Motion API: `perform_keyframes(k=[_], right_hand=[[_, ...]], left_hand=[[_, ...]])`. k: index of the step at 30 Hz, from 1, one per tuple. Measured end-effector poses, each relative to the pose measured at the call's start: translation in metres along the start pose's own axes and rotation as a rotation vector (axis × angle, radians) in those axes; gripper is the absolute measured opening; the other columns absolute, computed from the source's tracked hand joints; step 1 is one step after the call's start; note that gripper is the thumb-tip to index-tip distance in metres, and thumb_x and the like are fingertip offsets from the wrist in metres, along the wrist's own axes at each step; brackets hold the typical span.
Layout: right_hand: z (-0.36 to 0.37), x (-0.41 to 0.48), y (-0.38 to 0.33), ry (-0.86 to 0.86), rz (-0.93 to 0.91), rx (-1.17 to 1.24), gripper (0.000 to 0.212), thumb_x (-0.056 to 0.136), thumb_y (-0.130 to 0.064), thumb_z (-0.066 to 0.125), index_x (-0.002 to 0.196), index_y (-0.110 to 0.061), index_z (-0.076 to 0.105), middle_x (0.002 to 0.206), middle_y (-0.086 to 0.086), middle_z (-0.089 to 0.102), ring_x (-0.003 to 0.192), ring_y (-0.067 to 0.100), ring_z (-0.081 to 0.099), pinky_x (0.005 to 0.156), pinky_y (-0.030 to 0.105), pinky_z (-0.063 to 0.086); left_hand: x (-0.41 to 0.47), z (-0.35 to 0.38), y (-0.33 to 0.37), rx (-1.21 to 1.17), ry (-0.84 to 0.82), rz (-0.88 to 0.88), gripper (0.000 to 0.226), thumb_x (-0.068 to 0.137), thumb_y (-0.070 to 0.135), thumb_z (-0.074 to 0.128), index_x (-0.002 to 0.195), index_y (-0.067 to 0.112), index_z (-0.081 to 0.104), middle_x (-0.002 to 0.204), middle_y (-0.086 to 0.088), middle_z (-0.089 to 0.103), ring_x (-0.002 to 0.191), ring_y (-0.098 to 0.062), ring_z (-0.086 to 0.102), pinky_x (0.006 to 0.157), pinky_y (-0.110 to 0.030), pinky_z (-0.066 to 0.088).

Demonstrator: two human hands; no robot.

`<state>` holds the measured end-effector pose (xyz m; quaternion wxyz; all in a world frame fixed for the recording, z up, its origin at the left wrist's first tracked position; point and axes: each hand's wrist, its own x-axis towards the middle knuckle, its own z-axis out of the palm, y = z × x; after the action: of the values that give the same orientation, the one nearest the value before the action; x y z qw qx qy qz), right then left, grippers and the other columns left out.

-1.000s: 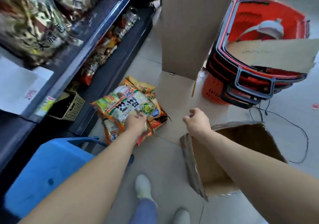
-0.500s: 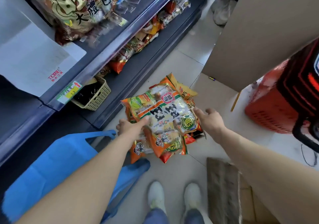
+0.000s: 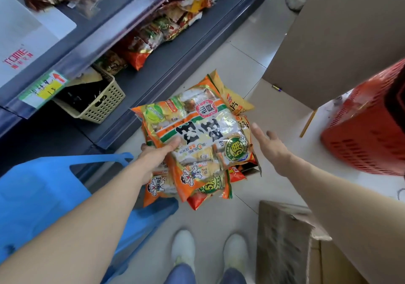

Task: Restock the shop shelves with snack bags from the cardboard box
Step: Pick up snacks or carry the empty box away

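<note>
Up comes the stack of snack bags (image 3: 197, 143), left hand (image 3: 153, 157) pinching it, right hand (image 3: 271, 148) spread open alongside.

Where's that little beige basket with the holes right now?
The basket sits left of centre in the head view, on the bottom shelf, below the yellow label and left of the held snack bags.

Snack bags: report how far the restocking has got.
Done: a stack of snack bags is out of the cardboard box. In hand: the left hand grips the stack, the right hand open beside it. Left: none of the stack is on the lower shelf yet.
</note>
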<state>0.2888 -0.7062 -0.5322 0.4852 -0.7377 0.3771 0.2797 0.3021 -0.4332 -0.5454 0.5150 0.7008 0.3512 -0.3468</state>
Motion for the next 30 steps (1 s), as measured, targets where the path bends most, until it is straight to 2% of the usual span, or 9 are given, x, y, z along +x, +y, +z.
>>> perform_keyframes(k=[6, 11, 16, 18, 21, 24, 26, 28, 30], right_hand=[[0.001, 0.016, 0.008, -0.062, 0.035, 0.016, 0.085, 0.089, -0.068, 0.032, 0.151, -0.012, 0.018, 0.153, 0.014, 0.031, 0.138, 0.031, 0.032, 0.111, 0.045, 0.025], [0.006, 0.032, 0.017, -0.116, 0.070, 0.033, 0.093, 0.078, -0.080, 0.033, 0.148, -0.019, 0.028, 0.152, 0.008, 0.033, 0.140, 0.030, 0.031, 0.111, 0.053, 0.022], [0.011, 0.048, 0.031, -0.199, 0.059, 0.119, 0.089, 0.066, -0.089, 0.027, 0.108, -0.022, 0.068, 0.105, 0.001, 0.068, 0.108, 0.022, 0.057, 0.113, 0.054, 0.024], [0.011, 0.046, 0.029, -0.212, 0.062, 0.125, 0.094, 0.064, -0.089, 0.026, 0.110, -0.019, 0.068, 0.110, 0.005, 0.068, 0.105, 0.021, 0.060, 0.111, 0.050, 0.030], [0.010, 0.034, 0.018, -0.263, 0.075, 0.147, 0.082, 0.086, -0.074, 0.018, 0.116, -0.013, 0.063, 0.121, 0.008, 0.063, 0.105, 0.023, 0.061, 0.099, 0.037, 0.038], [0.006, 0.027, 0.011, -0.270, 0.061, 0.146, 0.074, 0.095, -0.061, 0.014, 0.140, -0.010, 0.042, 0.144, 0.013, 0.042, 0.138, 0.027, 0.032, 0.113, 0.040, 0.020], [0.006, 0.029, 0.009, -0.265, 0.068, 0.136, 0.075, 0.094, -0.062, 0.013, 0.145, -0.011, 0.034, 0.152, 0.009, 0.032, 0.143, 0.024, 0.021, 0.116, 0.040, 0.010], [0.009, 0.037, 0.009, -0.286, 0.077, 0.153, 0.074, 0.092, -0.065, 0.013, 0.143, -0.017, 0.038, 0.145, 0.002, 0.039, 0.143, 0.022, 0.023, 0.117, 0.040, 0.009], [0.011, 0.046, 0.012, -0.327, 0.081, 0.159, 0.071, 0.091, -0.067, 0.013, 0.132, -0.023, 0.050, 0.127, 0.002, 0.051, 0.127, 0.023, 0.044, 0.112, 0.039, 0.025]], left_hand=[[0.010, 0.006, -0.003, -0.108, 0.022, 0.067, 0.100, 0.067, 0.051, 0.072, 0.140, 0.008, 0.021, 0.133, -0.014, 0.051, 0.125, -0.032, 0.048, 0.101, -0.047, 0.036], [0.023, 0.005, -0.006, -0.108, -0.031, 0.108, 0.136, 0.023, 0.077, 0.079, 0.136, 0.014, 0.036, 0.126, -0.008, 0.059, 0.117, -0.029, 0.055, 0.105, -0.050, 0.038], [0.030, 0.001, -0.012, -0.204, -0.159, 0.110, 0.132, 0.021, 0.069, 0.086, 0.134, 0.015, 0.044, 0.121, -0.008, 0.065, 0.115, -0.031, 0.059, 0.102, -0.051, 0.042], [0.023, -0.001, -0.010, -0.247, -0.205, 0.123, 0.127, 0.021, 0.068, 0.086, 0.131, 0.016, 0.049, 0.118, -0.009, 0.068, 0.112, -0.031, 0.062, 0.099, -0.050, 0.045], [0.016, -0.010, -0.013, -0.337, -0.215, 0.162, 0.114, 0.014, 0.077, 0.078, 0.113, 0.021, 0.064, 0.109, -0.009, 0.071, 0.102, -0.029, 0.066, 0.084, -0.045, 0.052], [0.022, -0.019, -0.020, -0.351, -0.199, 0.147, 0.120, 0.009, 0.083, 0.071, 0.112, 0.022, 0.065, 0.113, -0.012, 0.068, 0.106, -0.031, 0.063, 0.086, -0.046, 0.051], [0.026, -0.019, -0.022, -0.356, -0.239, 0.143, 0.113, 0.014, 0.082, 0.073, 0.109, 0.022, 0.068, 0.115, -0.011, 0.069, 0.110, -0.032, 0.062, 0.093, -0.051, 0.048], [0.031, -0.018, -0.021, -0.382, -0.291, 0.163, 0.094, 0.021, 0.076, 0.078, 0.099, 0.025, 0.073, 0.115, -0.011, 0.069, 0.112, -0.032, 0.062, 0.099, -0.054, 0.044], [0.036, -0.017, -0.022, -0.398, -0.346, 0.181, 0.080, 0.023, 0.071, 0.082, 0.090, 0.028, 0.077, 0.114, -0.010, 0.070, 0.109, -0.031, 0.065, 0.097, -0.052, 0.045]])
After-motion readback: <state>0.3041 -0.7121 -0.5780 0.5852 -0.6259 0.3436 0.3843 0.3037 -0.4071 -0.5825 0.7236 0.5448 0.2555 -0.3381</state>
